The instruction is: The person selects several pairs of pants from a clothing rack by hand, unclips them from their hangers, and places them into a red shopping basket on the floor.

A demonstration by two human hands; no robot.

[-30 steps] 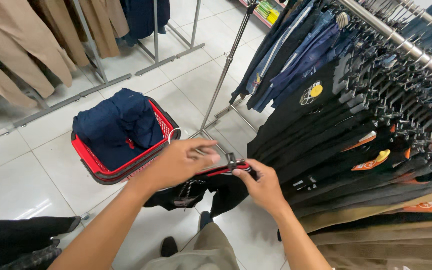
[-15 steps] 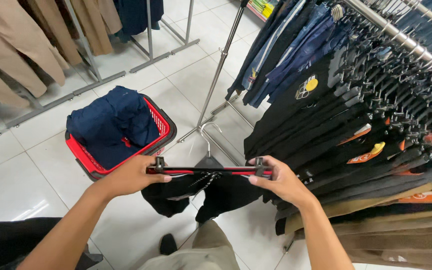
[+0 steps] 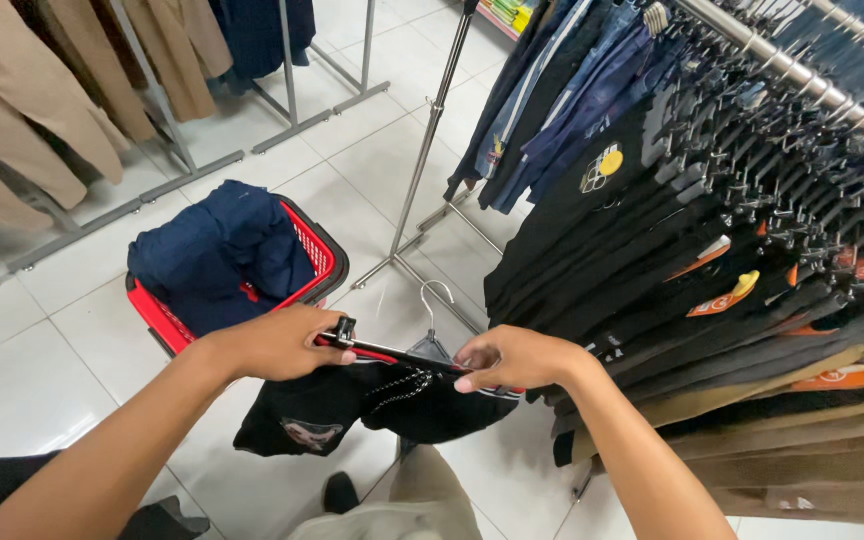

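My left hand [image 3: 277, 343] grips the left clip end of a black and red clip hanger [image 3: 392, 352] with a metal hook. My right hand [image 3: 512, 358] holds the hanger's right part. A black garment [image 3: 352, 410] with a small chain and a printed patch hangs bunched from the hanger, in front of my legs. To the right, a long metal rail [image 3: 802, 75] carries many black, blue and tan garments on hangers [image 3: 652, 230].
A red and black shopping basket [image 3: 322, 250] full of dark blue clothes [image 3: 217, 255] stands on the white tiled floor [image 3: 42, 350] to the left. Tan garments [image 3: 42, 100] hang on racks at the upper left. A rack's metal upright [image 3: 427, 140] rises behind the hanger.
The hanger has tilted, its right end lower. My right hand slid inward along the bar, and both hands moved slightly right toward the rail. The garment now hangs more bunched.
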